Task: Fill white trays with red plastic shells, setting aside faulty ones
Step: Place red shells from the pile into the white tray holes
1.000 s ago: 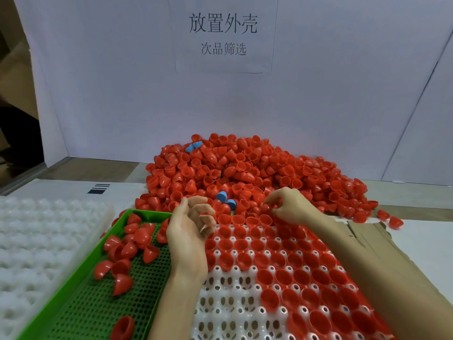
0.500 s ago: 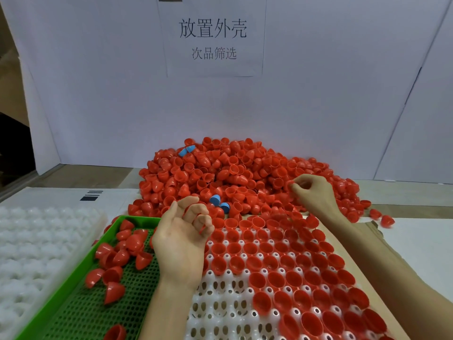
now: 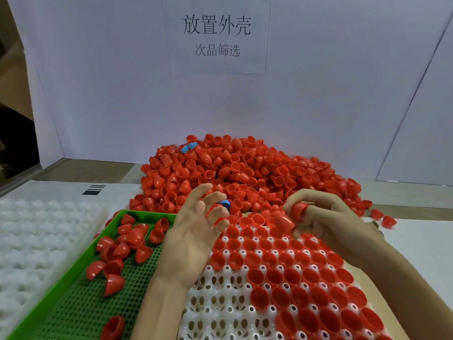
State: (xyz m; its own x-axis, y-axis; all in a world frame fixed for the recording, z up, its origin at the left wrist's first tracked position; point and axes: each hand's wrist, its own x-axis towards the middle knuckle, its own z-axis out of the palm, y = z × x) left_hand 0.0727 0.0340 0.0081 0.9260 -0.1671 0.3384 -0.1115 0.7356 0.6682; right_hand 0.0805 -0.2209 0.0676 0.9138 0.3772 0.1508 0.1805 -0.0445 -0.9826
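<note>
A big pile of red shells lies at the back of the table. In front of it is the white tray; red shells fill its far and right cups, and the near-left cups are bare. My right hand hovers over the tray's far edge and pinches a red shell, with a second, blurred shell just below its fingertips. My left hand hangs above the tray's left edge with fingers loosely spread. Thin red rims show between its lower fingers, as if a shell is pinched there.
A green perforated tray on the left holds several loose red shells. Further left stands a stack of white trays. Blue shells lie in the pile. Stray shells lie at the right. A white backdrop with a paper sign closes the back.
My right hand has come back from the right side of the pile to the tray's far edge with a shell in it. The fingers of my left hand have spread out.
</note>
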